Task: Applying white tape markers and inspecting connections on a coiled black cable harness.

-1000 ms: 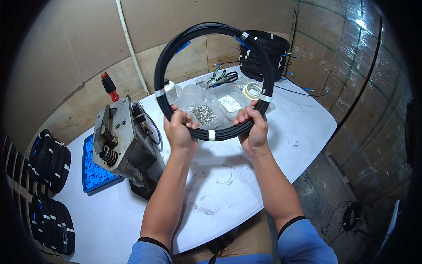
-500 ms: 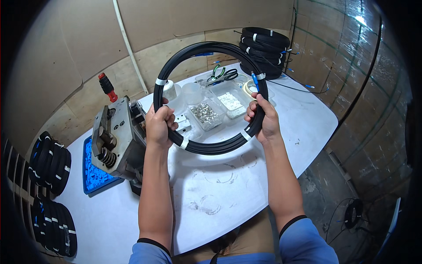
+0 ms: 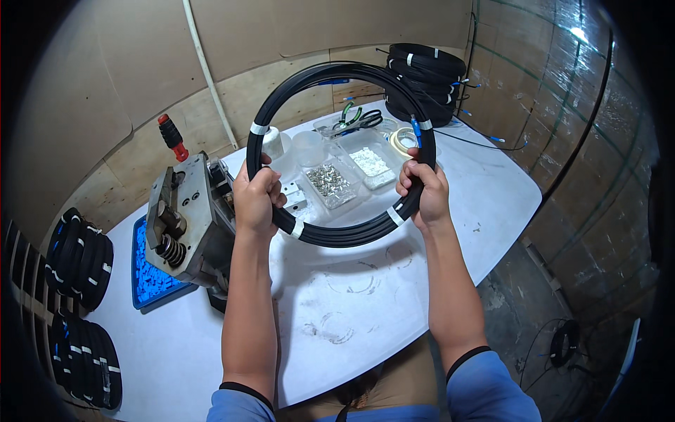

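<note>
A large coil of black cable [image 3: 344, 238] is held up over the table, bound at intervals with white tape bands. My left hand [image 3: 256, 193] is wrapped round its left side. Opposite, my right hand [image 3: 427, 190] grips the right side with the fingers closed round the strands. Just above that hand, a blue connector [image 3: 415, 128] lies along the coil near a white band. Another blue piece [image 3: 333, 81] shows at the inside of the coil's top. Through the ring I see a clear box of small metal parts [image 3: 329, 184] and a box of white pieces [image 3: 370, 166].
A metal press-like machine [image 3: 193, 218] with a red-handled tool stands at left, beside a blue tray [image 3: 143, 305] of blue pieces. Black cable coils are stacked at back right [image 3: 426, 105] and far left [image 3: 81, 260]. Scissors [image 3: 362, 123] and a tape roll [image 3: 403, 143] lie behind.
The coil's upper strands have spread slightly apart at the top. The blue connector has shifted slightly right, and my right thumb has dropped lower. Both hands keep hold of the coil.
</note>
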Tool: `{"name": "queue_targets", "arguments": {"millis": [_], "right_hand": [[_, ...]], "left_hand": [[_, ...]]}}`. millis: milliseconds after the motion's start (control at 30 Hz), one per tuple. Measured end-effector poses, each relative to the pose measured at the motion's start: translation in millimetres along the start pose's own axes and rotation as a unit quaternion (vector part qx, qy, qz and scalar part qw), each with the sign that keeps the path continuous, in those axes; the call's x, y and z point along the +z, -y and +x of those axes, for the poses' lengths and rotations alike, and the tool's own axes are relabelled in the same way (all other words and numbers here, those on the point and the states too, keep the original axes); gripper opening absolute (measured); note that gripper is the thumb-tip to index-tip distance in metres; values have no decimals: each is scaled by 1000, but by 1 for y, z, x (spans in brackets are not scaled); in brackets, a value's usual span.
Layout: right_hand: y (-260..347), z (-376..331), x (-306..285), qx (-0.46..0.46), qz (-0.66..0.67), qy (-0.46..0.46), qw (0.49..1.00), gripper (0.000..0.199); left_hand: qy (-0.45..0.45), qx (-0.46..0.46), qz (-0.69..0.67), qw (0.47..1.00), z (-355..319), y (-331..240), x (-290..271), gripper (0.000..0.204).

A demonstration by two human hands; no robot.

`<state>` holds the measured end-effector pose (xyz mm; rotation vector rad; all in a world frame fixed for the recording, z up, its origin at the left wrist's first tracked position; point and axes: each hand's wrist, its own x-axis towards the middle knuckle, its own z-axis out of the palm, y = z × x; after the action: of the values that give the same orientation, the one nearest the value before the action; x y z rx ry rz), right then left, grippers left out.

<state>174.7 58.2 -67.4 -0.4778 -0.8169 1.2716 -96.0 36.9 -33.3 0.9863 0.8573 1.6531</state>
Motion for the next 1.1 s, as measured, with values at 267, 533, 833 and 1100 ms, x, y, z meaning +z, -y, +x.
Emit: {"name": "queue_targets", "arguments": {"millis": [267, 533, 833, 1100], "right_hand": [[5, -6, 7, -18, -67, 25, 997, 38], [5, 0, -5, 38, -25, -64, 997, 15], [-22, -11, 15, -48, 155, -99, 982, 13], [-35, -22, 27, -89, 62, 17, 994, 30]], "left_hand": [[-20, -51, -38, 998, 7, 11, -10, 19], [20, 16, 7, 1000, 7, 12, -3, 27], [-16, 103, -137, 985, 1, 69, 27, 60], [-109, 48, -195, 974, -22, 46, 53, 38]]}}
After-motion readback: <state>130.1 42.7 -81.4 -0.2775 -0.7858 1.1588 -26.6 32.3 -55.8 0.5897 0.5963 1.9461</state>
